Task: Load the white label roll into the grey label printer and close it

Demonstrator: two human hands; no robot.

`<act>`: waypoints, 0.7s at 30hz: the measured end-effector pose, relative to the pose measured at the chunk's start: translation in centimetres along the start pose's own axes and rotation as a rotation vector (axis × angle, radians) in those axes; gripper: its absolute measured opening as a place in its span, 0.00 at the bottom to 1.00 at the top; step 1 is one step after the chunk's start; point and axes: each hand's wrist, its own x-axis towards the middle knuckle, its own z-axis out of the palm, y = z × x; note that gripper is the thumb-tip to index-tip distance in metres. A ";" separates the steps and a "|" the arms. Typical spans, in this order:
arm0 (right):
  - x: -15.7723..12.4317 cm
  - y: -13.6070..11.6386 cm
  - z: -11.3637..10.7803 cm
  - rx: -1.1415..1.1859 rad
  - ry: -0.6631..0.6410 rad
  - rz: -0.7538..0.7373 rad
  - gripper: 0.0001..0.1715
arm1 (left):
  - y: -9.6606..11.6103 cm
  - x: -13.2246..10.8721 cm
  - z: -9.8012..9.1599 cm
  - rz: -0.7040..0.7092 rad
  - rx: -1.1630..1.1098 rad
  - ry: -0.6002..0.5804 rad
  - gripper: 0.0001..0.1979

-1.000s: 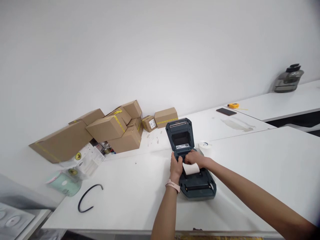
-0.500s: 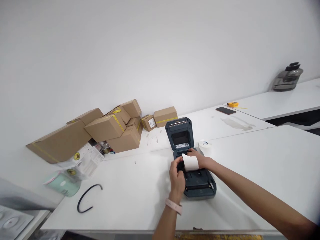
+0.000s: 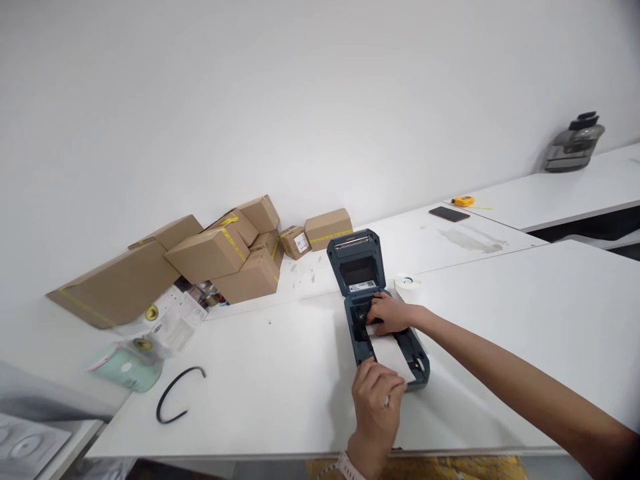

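A dark blue label printer [image 3: 354, 337] stands on the white table with its lid [image 3: 357, 263] raised. White label paper [image 3: 391, 357] runs from the roll compartment over the printer's front edge. At that front edge, my left hand [image 3: 379, 393] pinches the paper's free end and keeps it stretched flat. My right hand [image 3: 391, 313] reaches into the compartment from the right, its fingers bent down over the back of the paper. What those fingertips grip, and the roll below them, is hidden.
Behind the printer lies another white roll [image 3: 407, 283]. Cardboard boxes [image 3: 207, 257] are piled against the wall, with a green pouch [image 3: 127, 367] and a black curved band [image 3: 173, 393] at left. A phone [image 3: 449, 213], tape measure [image 3: 463, 201] and bottle [image 3: 575, 147] sit farther right.
My left hand has moved from beside the roll toward me, drawing the paper over the printer's front. The roll has gone down into the compartment, and my right hand now covers it.
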 end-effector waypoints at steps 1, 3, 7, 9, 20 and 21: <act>0.0 0.0 0.0 0.016 0.005 0.001 0.18 | 0.1 -0.5 0.0 0.033 0.027 0.007 0.08; -0.3 -0.1 -0.1 0.053 0.023 -0.005 0.16 | 0.2 -1.3 0.0 0.071 0.091 0.019 0.09; -1.6 -0.6 -2.8 0.169 0.072 -0.077 0.11 | 0.5 -2.4 0.2 0.098 0.185 0.059 0.11; -2.0 -0.7 -5.6 0.254 0.214 -0.094 0.17 | 0.7 -2.9 0.4 0.097 0.213 0.073 0.11; 1.2 0.8 -12.2 0.425 1.027 0.218 0.30 | 0.2 -5.7 1.5 0.042 0.265 0.053 0.10; 0.1 0.1 -11.2 0.444 1.060 0.180 0.28 | 0.2 -5.9 1.6 0.033 0.279 0.064 0.11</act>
